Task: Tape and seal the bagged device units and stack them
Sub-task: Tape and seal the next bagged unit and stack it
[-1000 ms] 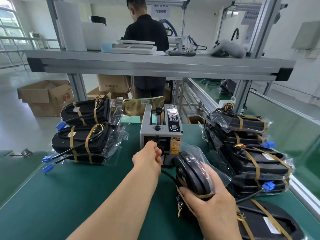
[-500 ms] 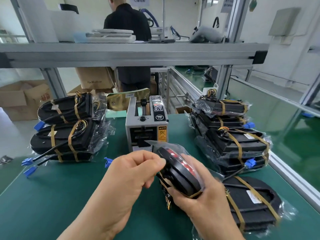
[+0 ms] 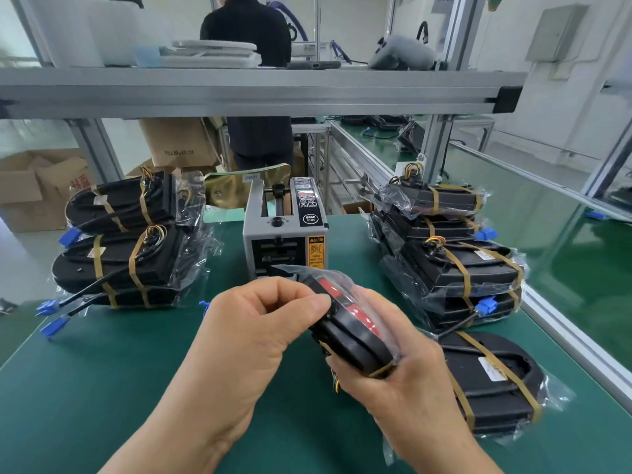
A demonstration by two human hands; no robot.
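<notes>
A black device unit point(image 3: 352, 325) with a red label sits in a clear bag, tilted up above the green table point(image 3: 102, 388). My right hand point(image 3: 410, 381) grips it from below and behind. My left hand point(image 3: 253, 323) pinches the bag's plastic at the unit's upper left edge with thumb and forefinger; no tape piece can be made out there. Just behind stands the grey tape dispenser point(image 3: 284, 234). Bagged, strapped units lie stacked at the left point(image 3: 130, 265) and right point(image 3: 455, 265). One more bagged unit point(image 3: 492, 381) lies flat under my right wrist.
An aluminium shelf beam point(image 3: 260, 94) crosses overhead, with trays on it. A person in black point(image 3: 253, 32) stands behind it, back turned. Cardboard boxes point(image 3: 30, 186) sit on the floor at the left. A metal rail point(image 3: 574, 343) edges the table's right side.
My left hand drew back from the dispenser's slot to the bagged unit and now pinches its bag. My right hand lifted and tilted the unit closer to me.
</notes>
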